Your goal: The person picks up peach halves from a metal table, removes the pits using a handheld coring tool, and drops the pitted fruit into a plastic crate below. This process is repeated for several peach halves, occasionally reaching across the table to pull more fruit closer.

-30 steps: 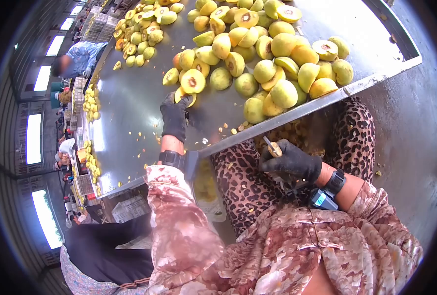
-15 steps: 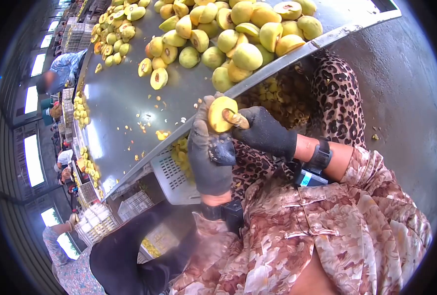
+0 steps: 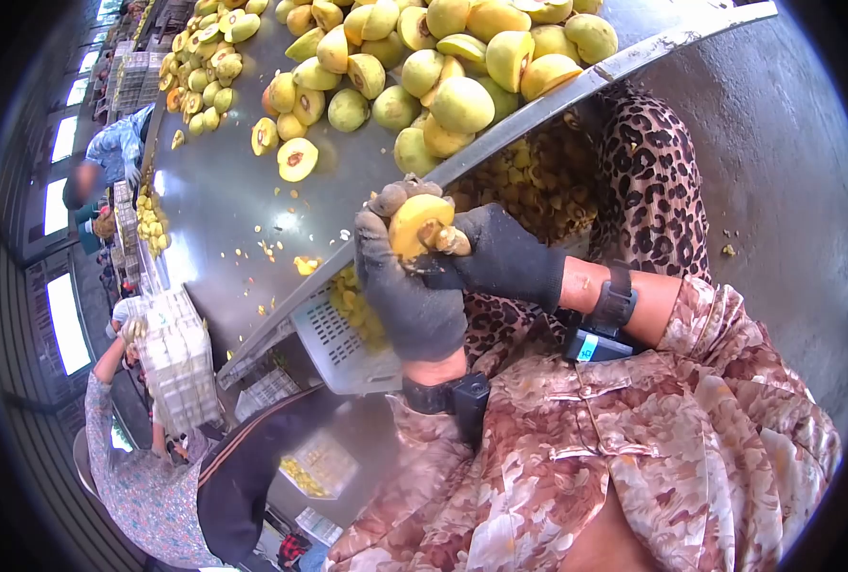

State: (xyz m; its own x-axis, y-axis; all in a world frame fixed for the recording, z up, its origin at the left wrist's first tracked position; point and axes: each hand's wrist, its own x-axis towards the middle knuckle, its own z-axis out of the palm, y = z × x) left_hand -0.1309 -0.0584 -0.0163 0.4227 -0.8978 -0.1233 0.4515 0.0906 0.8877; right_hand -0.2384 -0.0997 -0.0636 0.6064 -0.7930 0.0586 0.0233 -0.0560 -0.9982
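Observation:
A yellow peach half (image 3: 414,224) sits in my left hand (image 3: 410,310), whose grey-gloved fingers curl around it, cut face toward me. My right hand (image 3: 505,253), in a dark glove, is closed and pressed up against the same half. A short tan, knobby piece (image 3: 451,240) juts from the right hand's thumb side over the hollow in the cut face. I cannot tell what the right fist grips. Both hands are just off the edge of the metal table (image 3: 348,157), above my lap.
Peach halves (image 3: 462,103) are heaped along the table's near side, with scraps scattered nearby. A white basket (image 3: 348,348) of yellow pieces stands below the edge. Pits and peelings (image 3: 529,186) lie under the table. At left, a person (image 3: 147,496) handles stacked white crates (image 3: 181,353).
Both hands have shifted slightly left, and the right has moved in closer to the left, tilting the peach half. The person at left has bent toward the crates, which now stand nearer.

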